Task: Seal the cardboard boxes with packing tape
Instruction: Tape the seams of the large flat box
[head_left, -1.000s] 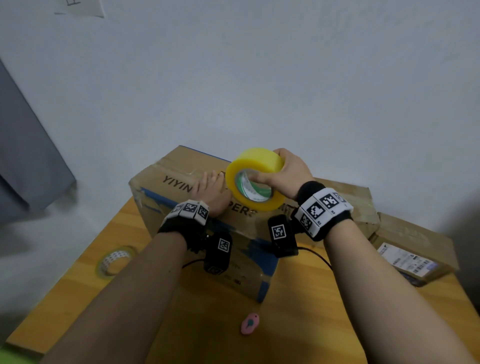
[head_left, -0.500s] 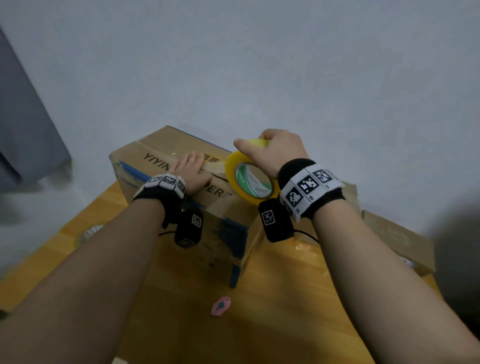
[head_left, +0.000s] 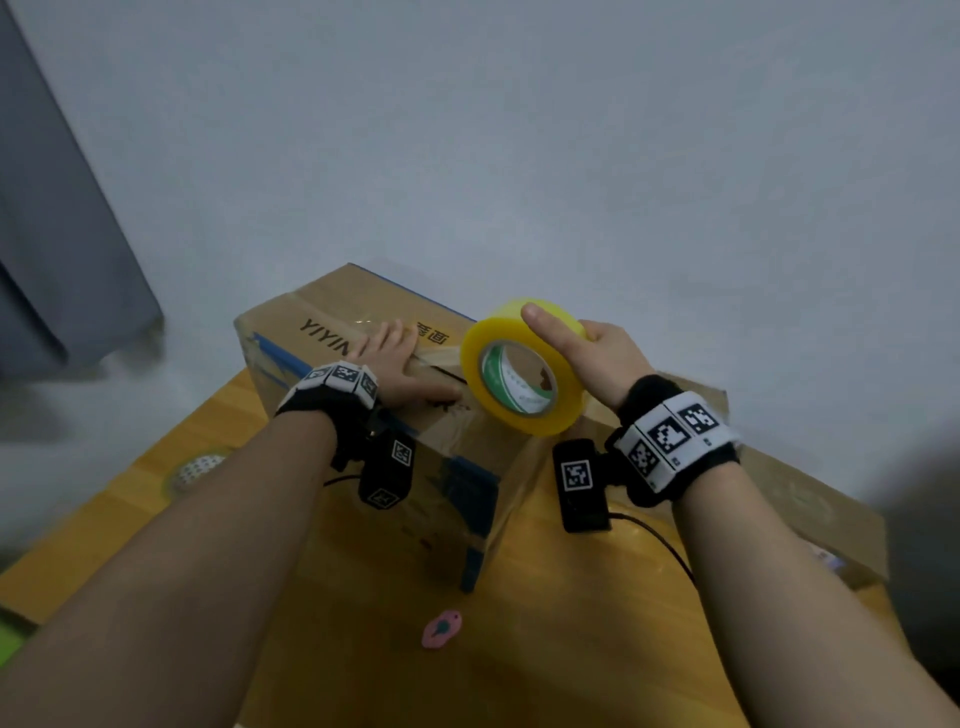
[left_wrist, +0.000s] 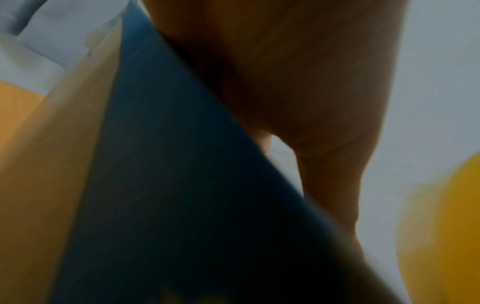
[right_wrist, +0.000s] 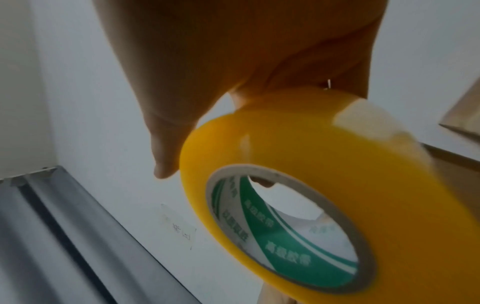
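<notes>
From the head camera, your left hand (head_left: 400, 366) lies flat on top of the big cardboard box (head_left: 332, 322), fingers straight and spread, palm pressing the lid near the printed lettering. Your right hand (head_left: 587, 353) grips the yellow tape roll (head_left: 522, 366) just to the right of your left hand, thumb laid over the outer rim, the other fingers hidden behind the roll. The roll stands on edge, its low side at the box top; whether it touches the cardboard you cannot tell. The box sits on the wooden table (head_left: 545, 649). In front of the box, nearer to you, lies a small pink object (head_left: 441, 629). Left of the box a second tape roll (head_left: 195, 467) lies flat on the table. Right of the box, beyond your right wrist, another cardboard box (head_left: 810, 499) rests on the table.

From your left wrist, the picture is blurred: the palm of your left hand (left_wrist: 298, 82) rests along the box's edge, above a blue band on the big cardboard box (left_wrist: 182, 185), and the yellow tape roll (left_wrist: 446, 226) shows at the right.

From your right wrist, your right hand (right_wrist: 233, 61) holds the yellow tape roll (right_wrist: 298, 154) from above, with the green-printed core facing the camera.
</notes>
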